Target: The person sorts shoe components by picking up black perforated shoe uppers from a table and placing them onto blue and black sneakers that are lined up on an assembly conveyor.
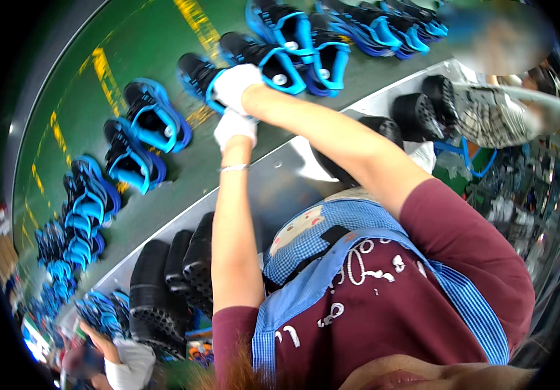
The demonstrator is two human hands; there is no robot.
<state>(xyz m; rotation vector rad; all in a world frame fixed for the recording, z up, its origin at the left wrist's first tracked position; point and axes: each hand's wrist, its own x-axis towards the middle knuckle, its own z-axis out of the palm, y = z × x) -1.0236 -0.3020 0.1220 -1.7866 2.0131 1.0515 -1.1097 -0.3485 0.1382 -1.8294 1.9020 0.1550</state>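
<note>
One long green surface (135, 49) fills my view beyond the silver ledge (260, 185), its far edge bowed by the fisheye; yellow dashes (106, 78) mark it. Room to move: a wide green band past the shoes, away from the ledge, plus a narrower strip between shoes and ledge. Near side of the ledge: the wearer's maroon shirt (384, 312) and blue checked apron (351, 218), close in. Same side, black boot-like forms (156, 302) to the left and more (415, 116) to the right, crowding the ledge.

Past the ledge, leftward: a packed row of black-and-blue shoes (88, 195). Past it, rightward: a second cluster (283, 32). Two shoes (146, 123) sit left of the hands, a small gap of green alongside.

The nearest shoe (197, 73) is beyond the ledge, toe pointing away and left, heel end partly covered by a glove; whether it rests or is lifted, I cannot tell. Right hand (238, 88), white-gloved, at that heel. Left hand (235, 130), gloved too, reaches across the ledge, close against the right. Fingers blurred and hidden: I cannot tell whether either grip is clenched or loose. Smallest: a pale bracelet (233, 168) on the left wrist, just past the ledge's edge.
</note>
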